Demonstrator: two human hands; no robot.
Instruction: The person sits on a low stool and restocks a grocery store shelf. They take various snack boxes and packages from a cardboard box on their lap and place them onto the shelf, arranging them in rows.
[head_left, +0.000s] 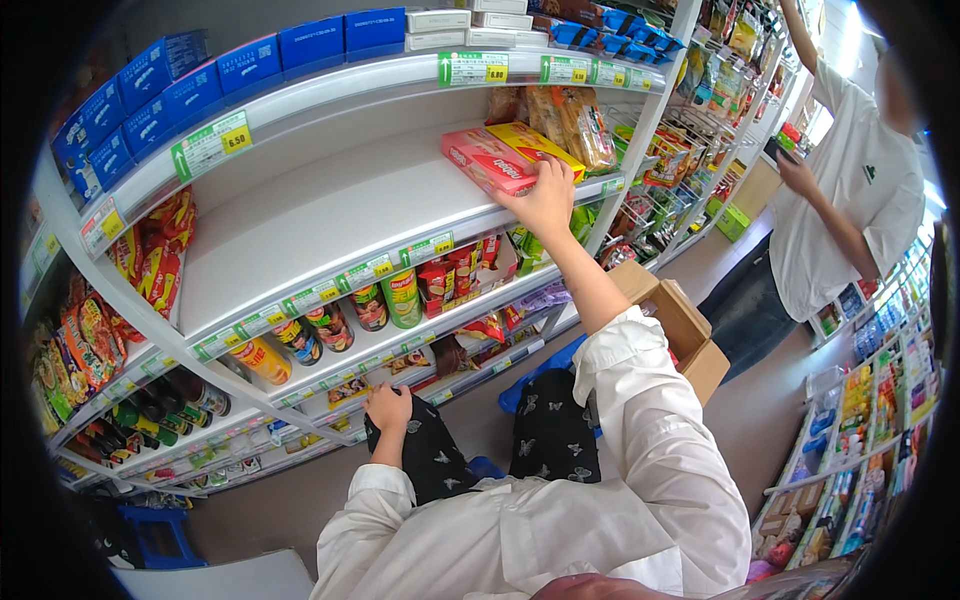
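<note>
A pink box of Nabati wafers (491, 161) lies on the white middle shelf (360, 202), near its right end. My right hand (546, 195) grips the near end of this box, thumb at its front edge and fingers across the top. Against its right side lies a yellow box (536, 146), partly covered by my fingers. Behind and to the right stand clear packs of baked snacks (574, 124). My left hand (388, 409) rests on my left knee with nothing held, the thumb spread from the fingers, whose tips are partly hidden.
Blue cartons (247, 64) line the shelf above. Below stand crisp canisters (403, 298) and red snack packs (457, 274). An opened cardboard box (694, 341) sits right of my knees. A person in a white shirt (840, 195) stands in the aisle. A blue stool (161, 536) is at lower left.
</note>
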